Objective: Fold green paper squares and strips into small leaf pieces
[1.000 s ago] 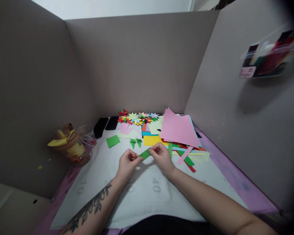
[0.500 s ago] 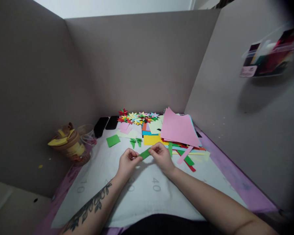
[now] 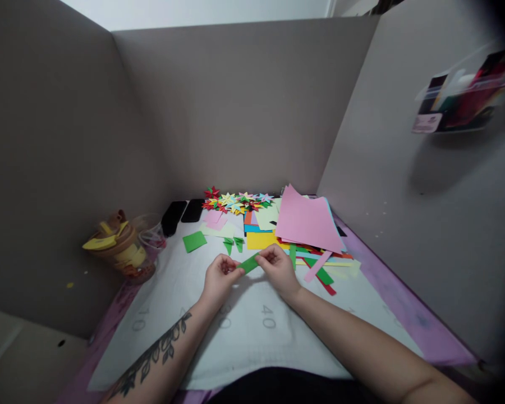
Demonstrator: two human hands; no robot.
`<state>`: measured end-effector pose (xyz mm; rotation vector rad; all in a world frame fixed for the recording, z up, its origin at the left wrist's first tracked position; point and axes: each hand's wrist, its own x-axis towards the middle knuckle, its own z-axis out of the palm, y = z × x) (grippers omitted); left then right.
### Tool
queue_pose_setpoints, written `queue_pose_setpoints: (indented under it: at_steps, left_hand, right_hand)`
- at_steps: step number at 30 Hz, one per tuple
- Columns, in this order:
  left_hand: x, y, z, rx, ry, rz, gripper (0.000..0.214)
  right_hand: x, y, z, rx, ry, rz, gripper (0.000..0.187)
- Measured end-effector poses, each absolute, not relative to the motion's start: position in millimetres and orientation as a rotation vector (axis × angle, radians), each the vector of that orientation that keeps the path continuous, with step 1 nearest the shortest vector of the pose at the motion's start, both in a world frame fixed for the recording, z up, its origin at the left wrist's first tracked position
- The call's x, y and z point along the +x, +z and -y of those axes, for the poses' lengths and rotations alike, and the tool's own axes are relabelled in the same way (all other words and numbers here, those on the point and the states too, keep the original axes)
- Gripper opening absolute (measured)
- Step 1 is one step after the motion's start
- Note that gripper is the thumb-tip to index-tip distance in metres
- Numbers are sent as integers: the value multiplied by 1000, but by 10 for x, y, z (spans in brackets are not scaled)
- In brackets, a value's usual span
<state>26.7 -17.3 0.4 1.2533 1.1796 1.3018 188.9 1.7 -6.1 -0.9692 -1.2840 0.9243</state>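
Observation:
A narrow green paper strip (image 3: 249,264) is stretched between my two hands, above the white mat. My left hand (image 3: 222,273) pinches its left end, and my right hand (image 3: 276,268) pinches the upper right end. Just beyond the strip lie two small folded green paper pieces (image 3: 233,245). Farther left rests a flat green paper square (image 3: 194,242). Behind my right hand is a sheet of yellow paper (image 3: 261,240), and to its right lie loose strips, among them a pink one (image 3: 318,266).
Folded paper stars (image 3: 235,202) are heaped along the back wall. A stack of pink sheets (image 3: 307,219) sits at the back right. Two black phones (image 3: 192,211) lie at the back left, near a brown and yellow pot (image 3: 120,247). A filled plastic bin (image 3: 460,101) hangs on the right wall.

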Motion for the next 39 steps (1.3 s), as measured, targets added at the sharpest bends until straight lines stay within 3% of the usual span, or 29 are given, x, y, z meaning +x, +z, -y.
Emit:
queue_pose_setpoints:
  at_steps: [9, 18, 24, 27, 32, 39]
  left_hand:
    - [260, 29, 144, 1096, 1227, -1177, 35]
    - [116, 111, 61, 1015, 1131, -1217, 45]
    - [52, 134, 18, 956, 1105, -1152, 48]
    - [44, 146, 21, 1016, 1113, -1123, 44]
    - [117, 101, 66, 1300, 1142, -1147, 33]
    - [143, 66, 80, 1523, 1169, -1187, 23]
  right_hand:
    - [1889, -29, -36, -1052, 854, 1386, 13]
    - [1914, -43, -100, -1129, 1000, 1628, 15]
    - [1925, 22, -55, -1048, 782, 1758, 9]
    - [1930, 22, -52, -1005, 667, 1838, 12]
    - [1870, -26, -69, -1028, 797, 1867, 25]
    - [1830, 3, -70, -1022, 827, 1907, 22]
